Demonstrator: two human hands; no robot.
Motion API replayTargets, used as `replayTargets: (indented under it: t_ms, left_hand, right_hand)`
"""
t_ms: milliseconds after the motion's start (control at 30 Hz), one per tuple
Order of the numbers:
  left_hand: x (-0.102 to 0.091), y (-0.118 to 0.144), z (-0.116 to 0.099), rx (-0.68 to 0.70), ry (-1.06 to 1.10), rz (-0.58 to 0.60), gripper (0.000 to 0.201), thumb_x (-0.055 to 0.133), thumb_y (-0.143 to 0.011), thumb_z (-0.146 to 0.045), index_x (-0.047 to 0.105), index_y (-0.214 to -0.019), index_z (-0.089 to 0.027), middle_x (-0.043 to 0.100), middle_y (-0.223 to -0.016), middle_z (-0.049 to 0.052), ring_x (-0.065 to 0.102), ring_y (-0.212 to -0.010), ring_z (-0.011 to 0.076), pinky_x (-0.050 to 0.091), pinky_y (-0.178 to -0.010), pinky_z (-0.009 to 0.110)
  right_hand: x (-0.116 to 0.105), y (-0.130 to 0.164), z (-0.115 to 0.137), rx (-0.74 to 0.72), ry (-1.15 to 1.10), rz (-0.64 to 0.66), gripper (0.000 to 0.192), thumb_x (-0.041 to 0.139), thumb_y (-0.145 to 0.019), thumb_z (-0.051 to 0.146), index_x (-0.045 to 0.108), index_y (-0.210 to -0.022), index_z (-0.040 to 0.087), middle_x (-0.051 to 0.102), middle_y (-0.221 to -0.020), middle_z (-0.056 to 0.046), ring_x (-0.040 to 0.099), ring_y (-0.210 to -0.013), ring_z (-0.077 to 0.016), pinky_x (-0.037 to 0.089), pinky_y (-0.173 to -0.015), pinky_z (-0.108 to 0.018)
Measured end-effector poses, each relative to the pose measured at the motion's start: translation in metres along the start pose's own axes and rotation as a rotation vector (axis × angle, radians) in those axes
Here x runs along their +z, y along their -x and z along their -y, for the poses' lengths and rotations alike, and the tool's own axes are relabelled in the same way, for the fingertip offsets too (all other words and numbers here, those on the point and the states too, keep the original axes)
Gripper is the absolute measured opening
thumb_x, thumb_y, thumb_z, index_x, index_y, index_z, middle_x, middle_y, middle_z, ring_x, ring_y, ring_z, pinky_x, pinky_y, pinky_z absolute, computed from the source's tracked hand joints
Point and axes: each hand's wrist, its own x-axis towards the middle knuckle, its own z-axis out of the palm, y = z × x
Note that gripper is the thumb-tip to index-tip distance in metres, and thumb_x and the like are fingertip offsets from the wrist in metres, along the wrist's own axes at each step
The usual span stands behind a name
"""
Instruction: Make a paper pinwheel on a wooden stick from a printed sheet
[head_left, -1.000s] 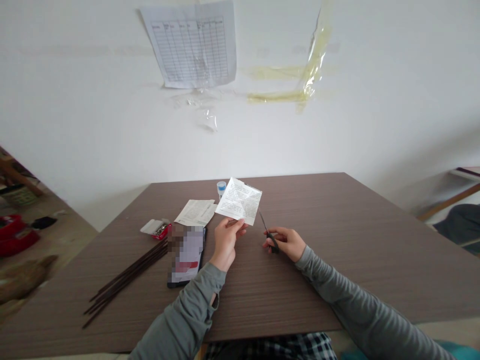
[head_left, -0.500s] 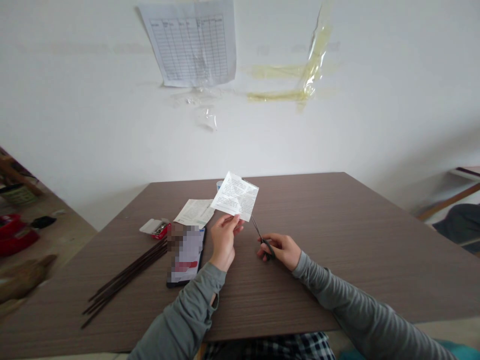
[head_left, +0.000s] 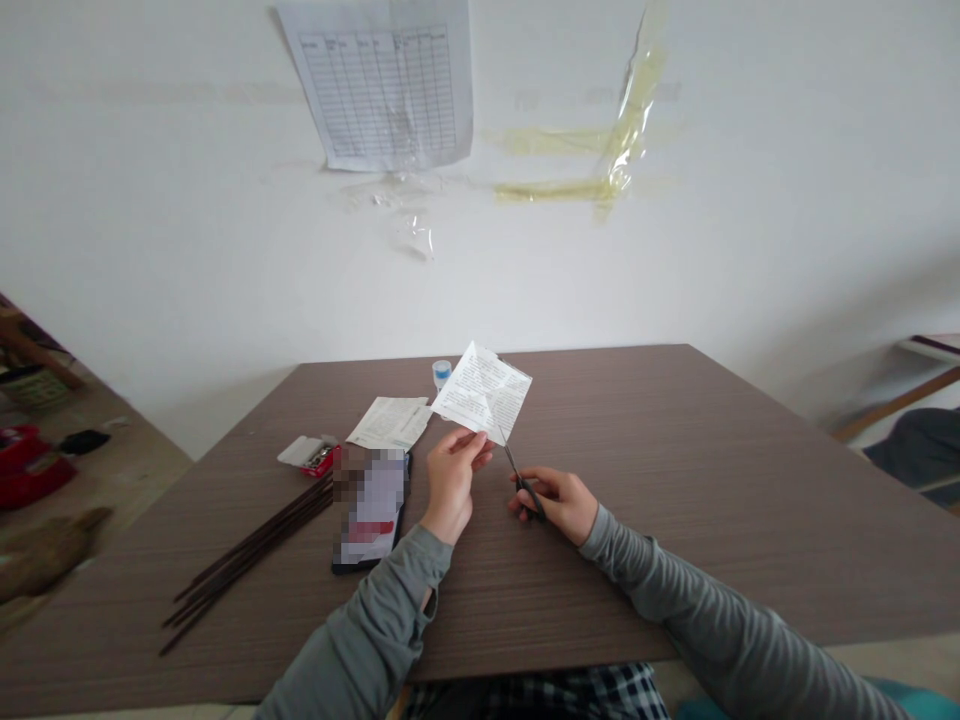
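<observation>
My left hand [head_left: 453, 472] pinches the lower corner of a piece of printed paper [head_left: 480, 388], roughly square and creased, held up above the table. In my right hand [head_left: 556, 498] is a pair of scissors [head_left: 514, 468] with dark handles, my fingers in the loops. The blades point up and left, and their tips meet the paper's lower edge close to my left fingertips. Left of my left hand lies a phone [head_left: 373, 512] with a blurred screen. Behind the phone another printed paper sheet [head_left: 390, 423] lies flat.
On the brown table [head_left: 675, 450] are a bundle of thin dark sticks [head_left: 247, 555], an opened red and white small box [head_left: 316, 456] with small metal pieces, and a small clear container with a blue band [head_left: 442, 373] behind the held paper. A white wall [head_left: 225, 250] rises at the back.
The held paper and my left hand have shifted slightly right. The scissor tips now overlap the paper's lower edge, and more of the clear container shows behind it.
</observation>
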Motion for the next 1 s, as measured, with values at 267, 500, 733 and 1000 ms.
replayTargets:
  t_ms: [267, 500, 733, 1000]
  left_hand:
    - [0.003, 0.004, -0.001, -0.001, -0.002, 0.043, 0.038, 0.117, -0.072, -0.033, 0.085, -0.089, -0.022, 0.091, -0.095, 0.005, 0.089, -0.090, 0.0254, 0.071, -0.082, 0.034]
    - [0.004, 0.007, -0.003, 0.002, 0.000, 0.043, 0.039, 0.118, -0.075, -0.033, 0.083, -0.090, -0.023, 0.092, -0.095, 0.005, 0.092, -0.092, 0.0272, 0.072, -0.080, 0.034]
    - [0.006, 0.010, -0.006, -0.014, -0.003, 0.042, 0.035, 0.116, -0.079, -0.028, 0.083, -0.091, -0.023, 0.093, -0.095, 0.005, 0.094, -0.092, 0.0279, 0.072, -0.080, 0.034]
    - [0.005, 0.010, -0.007, -0.006, -0.014, 0.055, 0.040, 0.118, -0.079, -0.032, 0.080, -0.092, -0.024, 0.092, -0.095, 0.004, 0.094, -0.092, 0.0286, 0.072, -0.080, 0.035]
  right_hand:
    - [0.004, -0.002, 0.005, 0.022, -0.003, -0.018, 0.080, 0.105, -0.082, 0.095, 0.093, -0.118, 0.024, 0.099, -0.096, -0.014, 0.092, -0.075, -0.0320, 0.079, -0.085, -0.049]
    - [0.007, 0.003, 0.017, 0.058, -0.002, -0.055, 0.065, 0.107, -0.080, 0.086, 0.094, -0.113, 0.031, 0.096, -0.092, -0.011, 0.093, -0.081, -0.0383, 0.079, -0.086, -0.052]
    - [0.005, 0.000, 0.011, 0.048, -0.005, -0.050, 0.067, 0.106, -0.082, 0.082, 0.094, -0.117, 0.027, 0.097, -0.095, -0.013, 0.092, -0.079, -0.0360, 0.079, -0.088, -0.052]
    - [0.005, 0.000, 0.009, 0.046, -0.015, -0.039, 0.070, 0.107, -0.082, 0.086, 0.094, -0.117, 0.027, 0.098, -0.096, -0.014, 0.093, -0.081, -0.0359, 0.080, -0.087, -0.050]
